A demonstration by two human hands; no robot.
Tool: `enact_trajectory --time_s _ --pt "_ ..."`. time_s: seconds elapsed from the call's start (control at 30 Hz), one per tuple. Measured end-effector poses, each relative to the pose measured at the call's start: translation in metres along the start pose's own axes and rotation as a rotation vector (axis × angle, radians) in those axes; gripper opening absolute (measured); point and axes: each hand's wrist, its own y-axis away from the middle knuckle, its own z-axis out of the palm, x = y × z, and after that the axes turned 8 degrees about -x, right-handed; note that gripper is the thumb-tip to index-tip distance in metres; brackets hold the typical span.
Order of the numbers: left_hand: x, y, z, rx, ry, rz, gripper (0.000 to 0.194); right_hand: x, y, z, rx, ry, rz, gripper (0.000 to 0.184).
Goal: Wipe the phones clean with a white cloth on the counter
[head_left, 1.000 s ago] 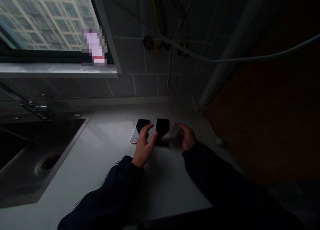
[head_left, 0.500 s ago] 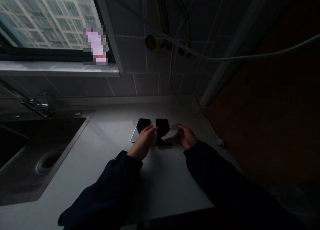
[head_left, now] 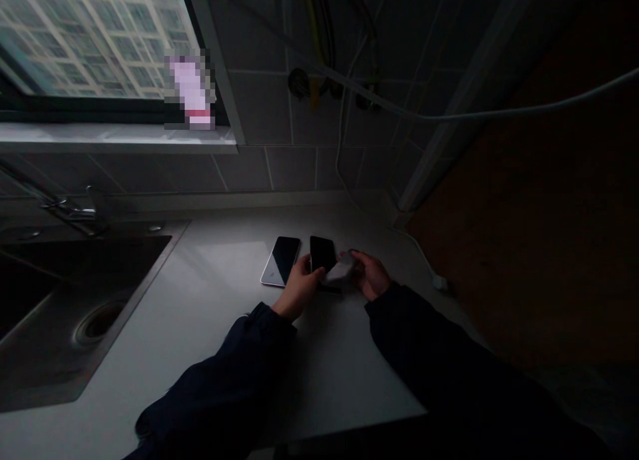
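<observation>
A black smartphone [head_left: 322,253] lay on the worktop [head_left: 224,273], touched by the half-open left hand [head_left: 298,288], while the right hand [head_left: 372,275] gripped a grey cloth [head_left: 342,271] (a second phone [head_left: 280,260] lay just beside).

We see a dim interior lit mainly by daylight from the window [head_left: 90,40], which is bright and washed out. A pale sheen lies on the countertop [head_left: 224,267]. The left hand [head_left: 297,290] and right hand [head_left: 372,275] show soft detail, the sleeves [head_left: 219,387] sink into shadow, and wide-angle distortion bends the frame's edges.
</observation>
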Motion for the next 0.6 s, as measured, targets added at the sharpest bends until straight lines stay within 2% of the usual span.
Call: enact_trajectory --time_s 0.07,0.17,0.23,0.43,0.53,0.6 --pt "-0.002 0.000 -0.002 -0.018 0.052 0.017 0.042 0.000 0.002 0.002 -0.003 0.002 -0.027 0.023" --pt "-0.001 0.001 -0.002 -0.015 0.251 -0.044 0.053 -0.002 0.004 0.006 -0.011 0.011 -0.095 0.028" --pt "0.000 0.002 -0.002 -0.038 0.354 -0.090 0.053 -0.004 0.004 0.006 -0.013 0.033 -0.147 0.030" --pt "0.006 0.008 -0.006 -0.089 0.489 -0.191 0.050 -0.008 -0.004 -0.005 0.061 0.193 -0.298 0.034" --pt "0.011 0.017 -0.008 -0.146 0.602 -0.183 0.056 -0.012 -0.006 -0.012 0.136 0.305 -0.387 0.034" --pt "0.013 0.023 -0.008 -0.243 0.688 -0.201 0.066 -0.016 -0.006 -0.014 0.150 0.371 -0.421 0.036"
